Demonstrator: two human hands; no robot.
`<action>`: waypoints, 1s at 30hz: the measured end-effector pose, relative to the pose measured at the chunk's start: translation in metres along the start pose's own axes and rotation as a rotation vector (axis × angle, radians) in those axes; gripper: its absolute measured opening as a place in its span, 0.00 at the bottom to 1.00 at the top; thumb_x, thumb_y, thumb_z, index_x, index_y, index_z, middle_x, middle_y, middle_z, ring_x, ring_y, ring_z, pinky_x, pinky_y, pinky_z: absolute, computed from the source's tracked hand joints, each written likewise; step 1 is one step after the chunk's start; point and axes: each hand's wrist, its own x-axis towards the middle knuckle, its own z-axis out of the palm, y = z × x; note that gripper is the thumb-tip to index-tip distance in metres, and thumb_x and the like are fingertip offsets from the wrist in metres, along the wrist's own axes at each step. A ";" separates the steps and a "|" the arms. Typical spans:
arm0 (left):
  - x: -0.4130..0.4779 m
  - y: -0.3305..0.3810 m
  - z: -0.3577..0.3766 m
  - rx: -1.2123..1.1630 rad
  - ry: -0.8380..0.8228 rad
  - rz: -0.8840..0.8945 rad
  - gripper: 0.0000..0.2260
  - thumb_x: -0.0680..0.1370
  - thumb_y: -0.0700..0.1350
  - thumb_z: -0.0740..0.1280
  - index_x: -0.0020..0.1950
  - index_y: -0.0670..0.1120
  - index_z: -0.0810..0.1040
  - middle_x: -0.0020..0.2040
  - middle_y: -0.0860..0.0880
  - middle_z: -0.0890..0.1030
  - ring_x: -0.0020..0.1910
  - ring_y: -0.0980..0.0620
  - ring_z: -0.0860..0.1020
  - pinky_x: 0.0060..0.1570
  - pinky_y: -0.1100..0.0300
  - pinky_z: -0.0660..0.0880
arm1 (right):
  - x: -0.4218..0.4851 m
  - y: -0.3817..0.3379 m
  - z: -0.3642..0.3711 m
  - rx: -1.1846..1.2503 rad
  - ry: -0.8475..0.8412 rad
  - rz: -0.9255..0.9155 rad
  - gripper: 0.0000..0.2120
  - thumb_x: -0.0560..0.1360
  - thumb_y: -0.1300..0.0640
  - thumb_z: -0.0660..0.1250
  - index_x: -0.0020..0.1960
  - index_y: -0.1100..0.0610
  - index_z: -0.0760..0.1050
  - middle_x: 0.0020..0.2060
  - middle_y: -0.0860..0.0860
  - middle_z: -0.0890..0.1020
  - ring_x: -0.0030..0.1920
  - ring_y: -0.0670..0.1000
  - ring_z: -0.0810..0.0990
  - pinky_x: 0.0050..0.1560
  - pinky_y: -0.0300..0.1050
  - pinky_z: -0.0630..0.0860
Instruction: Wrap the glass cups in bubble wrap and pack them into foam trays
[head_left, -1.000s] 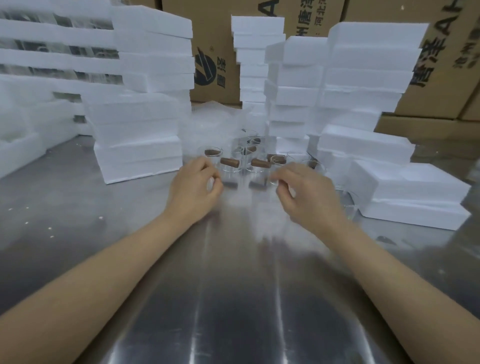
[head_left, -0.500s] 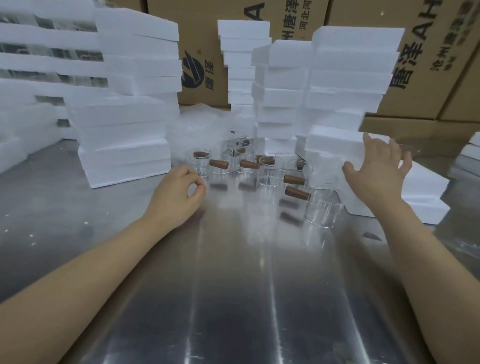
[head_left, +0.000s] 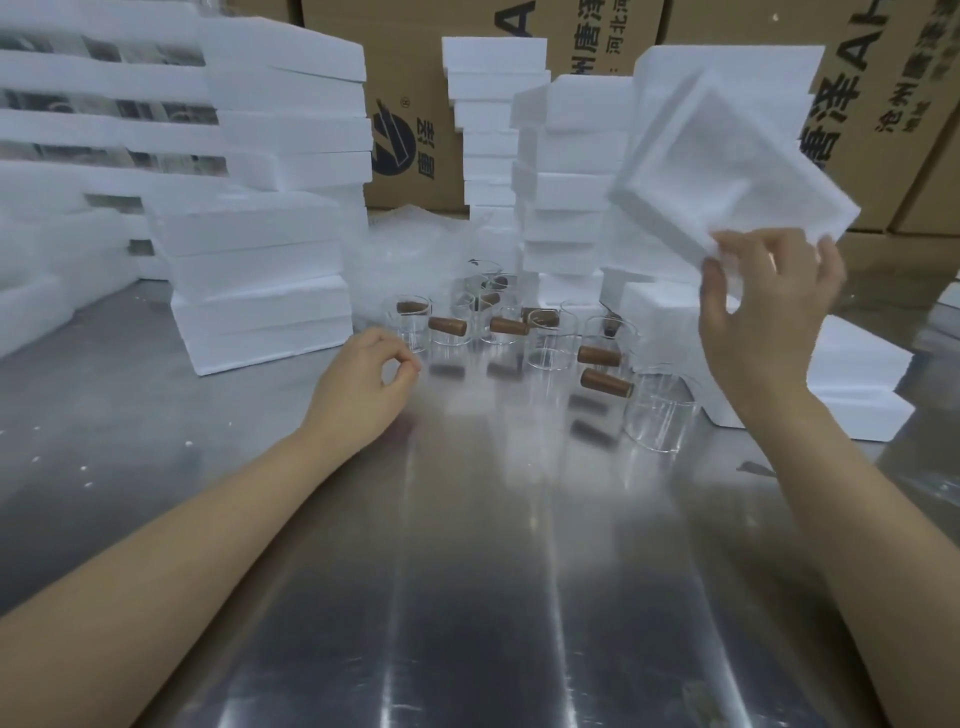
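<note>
1. Stretching across the bare steel table (head_left: 467, 597), both forearms are reaching from six o'clock toward the work; no bubble wrap is lying on this near stretch, so I judge the task to be only starting.
2. At about eleven o'clock from the table's middle, the left hand (head_left: 358, 387) is resting near the glasses with thumb and forefinger curled into a loose ring, the tips close together; nothing is showing between them.
3. Just past it, toward twelve o'clock, the glass cups (head_left: 524, 338) with brown handles are standing bare in a cluster on the table. None is looking wrapped and none is sitting in a tray, so all wrapping and packing seem to be left.
4. At two o'clock, the right hand (head_left: 763, 317) is holding a foam tray (head_left: 727, 166) up in the air by its lower edge, fingers curled over the rim, the tray tilting with its hollow facing the camera and empty.
5. Behind the cups, a crumpled heap of bubble wrap (head_left: 405, 254) is lying untouched.
6. Farthest off, from ten to two o'clock, stacks of foam trays (head_left: 270, 208) are standing before cardboard boxes (head_left: 415, 78).
</note>
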 end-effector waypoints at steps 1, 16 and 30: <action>0.002 0.000 -0.001 -0.049 0.045 -0.042 0.06 0.77 0.40 0.64 0.43 0.46 0.80 0.47 0.53 0.77 0.49 0.55 0.73 0.51 0.61 0.69 | 0.002 -0.017 -0.005 0.099 0.012 -0.093 0.12 0.78 0.59 0.62 0.58 0.61 0.78 0.49 0.60 0.78 0.50 0.61 0.76 0.63 0.55 0.65; 0.017 -0.025 -0.027 -0.680 0.380 -0.655 0.08 0.77 0.40 0.62 0.40 0.48 0.78 0.40 0.51 0.80 0.44 0.54 0.79 0.43 0.62 0.72 | -0.069 -0.120 0.006 0.352 -0.896 -0.559 0.20 0.82 0.53 0.54 0.73 0.52 0.65 0.57 0.50 0.75 0.60 0.54 0.71 0.54 0.52 0.71; 0.015 -0.020 -0.022 -0.648 0.197 -0.597 0.08 0.76 0.41 0.65 0.38 0.48 0.80 0.39 0.53 0.82 0.40 0.56 0.79 0.44 0.62 0.73 | -0.010 0.011 -0.004 -0.353 -0.721 0.417 0.20 0.72 0.60 0.65 0.62 0.63 0.73 0.59 0.64 0.72 0.61 0.65 0.69 0.62 0.56 0.62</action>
